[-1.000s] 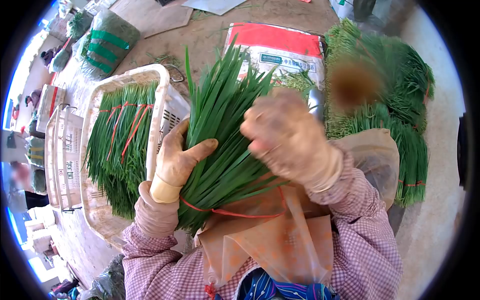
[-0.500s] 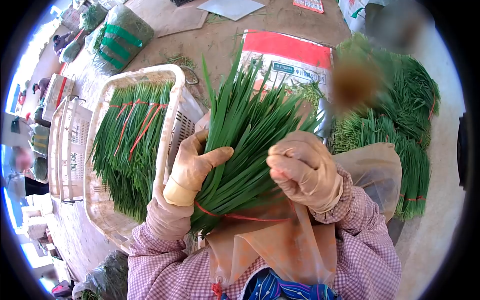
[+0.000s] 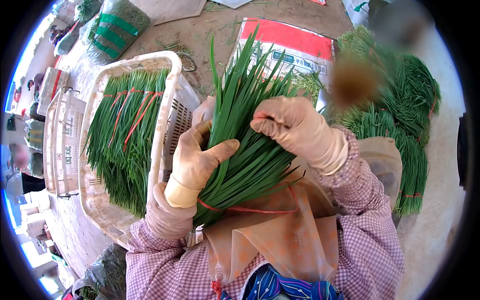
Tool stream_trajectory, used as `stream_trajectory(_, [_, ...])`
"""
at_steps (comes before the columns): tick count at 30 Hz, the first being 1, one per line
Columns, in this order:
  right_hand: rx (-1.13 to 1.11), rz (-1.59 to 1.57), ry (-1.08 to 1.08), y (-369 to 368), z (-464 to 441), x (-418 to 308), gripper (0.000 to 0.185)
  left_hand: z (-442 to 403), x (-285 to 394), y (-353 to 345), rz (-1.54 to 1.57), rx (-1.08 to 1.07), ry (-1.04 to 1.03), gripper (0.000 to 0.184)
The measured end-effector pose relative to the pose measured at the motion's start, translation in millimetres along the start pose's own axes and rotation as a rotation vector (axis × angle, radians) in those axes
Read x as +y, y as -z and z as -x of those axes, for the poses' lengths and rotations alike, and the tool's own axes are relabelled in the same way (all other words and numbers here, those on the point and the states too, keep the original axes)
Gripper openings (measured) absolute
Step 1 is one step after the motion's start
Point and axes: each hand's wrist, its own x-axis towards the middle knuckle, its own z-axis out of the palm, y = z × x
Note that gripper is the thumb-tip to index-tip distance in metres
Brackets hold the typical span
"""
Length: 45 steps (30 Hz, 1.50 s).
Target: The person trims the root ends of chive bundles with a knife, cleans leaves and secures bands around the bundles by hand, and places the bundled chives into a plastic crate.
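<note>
A loose bunch of garlic chives (image 3: pixel 240 165) lies across my lap, its long flat leaves fanning away from me. My gloved left hand (image 3: pixel 195 160) is wrapped round the left side of the bunch, thumb across the leaves. A thin red tie (image 3: pixel 265 211) passes round the lower part of the bunch and loops out slackly to the right. Over the right side of the leaves is my gloved right hand (image 3: pixel 295 127), its fingers pinched together. What those fingers hold, if anything, is hidden.
To the left stands a white plastic crate (image 3: pixel 167 100) of chives bundled with red ties (image 3: pixel 132 120). More chive bundles (image 3: pixel 407 100) are piled at the right. A red and white sack (image 3: pixel 280 35) lies ahead, and a stuffed bag with green tape (image 3: pixel 117 30) stands far left.
My right hand has moved up and left, from beside the bunch to over its leaves. My left hand keeps its grip. The red tie's loose loop has shifted and now curves upward at the right.
</note>
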Motion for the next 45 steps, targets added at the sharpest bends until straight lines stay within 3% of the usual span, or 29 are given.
stream_trajectory(2, [0.142, 0.388, 0.2, -13, 0, 4, 0.014, -2, 2, -1, -0.014, -0.001, -0.005, 0.035])
stream_trajectory(3, [0.147, 0.388, 0.201, -19, 2, 5, 0.014, -2, 3, 0, 0.012, 0.001, 0.013, 0.034])
stream_trajectory(6, [0.47, 0.088, 0.154, -36, 6, 11, 0.009, -3, 8, 1, 0.066, 0.008, 0.087, 0.032])
stream_trajectory(7, [0.475, 0.088, 0.164, -31, 6, 15, 0.009, -2, 10, 2, 0.104, 0.009, 0.156, 0.031])
stream_trajectory(9, [0.627, -0.298, -0.286, -13, 6, 22, 0.005, -2, 7, 5, 0.108, -0.007, 0.136, 0.03])
stream_trajectory(13, [0.85, -0.253, -0.029, 10, 3, 17, 0.006, -1, 10, 8, 0.242, -0.064, 0.192, 0.031])
stream_trajectory(15, [0.805, -0.29, 0.16, 18, 7, 0, 0.01, 0, 10, 7, 0.294, -0.083, 0.213, 0.031])
stream_trajectory(16, [0.644, -0.168, 0.329, 25, 5, 5, 0.015, 0, 10, 6, 0.294, -0.085, 0.212, 0.031])
stream_trajectory(17, [0.646, -0.166, 0.33, 24, 4, 3, 0.015, 0, 9, 5, 0.329, -0.107, 0.199, 0.031])
stream_trajectory(19, [0.422, -0.08, 0.514, 16, -4, -3, 0.02, 1, 11, 4, 0.358, -0.131, 0.183, 0.031])
stream_trajectory(25, [0.378, 0.233, 0.673, -17, -4, -7, 0.021, 8, 15, 5, 0.394, -0.15, 0.156, 0.032])
stream_trajectory(27, [0.375, 0.174, 0.549, -15, -2, -6, 0.016, 8, 15, 4, 0.374, -0.082, 0.185, 0.031])
stream_trajectory(29, [0.279, -0.312, 0.061, -13, 1, 0, 0.012, 7, 13, 5, 0.346, -0.061, 0.196, 0.03])
stream_trajectory(34, [0.195, -0.296, -0.034, -3, 2, -8, 0.012, 3, 13, 2, 0.342, -0.054, 0.223, 0.026])
stream_trajectory(36, [-0.004, -0.397, -0.119, 6, 1, -7, 0.014, 2, 9, 1, 0.341, -0.056, 0.223, 0.026])
stream_trajectory(39, [-0.212, -0.27, -0.132, 16, -6, -10, 0.02, 2, 9, 0, 0.331, -0.058, 0.213, 0.025])
stream_trajectory(40, [-0.216, -0.272, -0.136, 15, -7, -8, 0.02, 2, 10, -1, 0.322, -0.06, 0.208, 0.025])
stream_trajectory(42, [-0.162, 0.094, 0.194, 8, -12, -3, 0.021, 1, 7, -2, 0.301, -0.054, 0.198, 0.025])
stream_trajectory(43, [-0.163, 0.092, 0.194, 4, -12, -6, 0.021, 0, 6, -2, 0.276, -0.05, 0.183, 0.025])
stream_trajectory(45, [-0.112, 0.386, 0.212, -6, -10, -13, 0.017, -2, 5, 0, 0.211, -0.055, 0.14, 0.027])
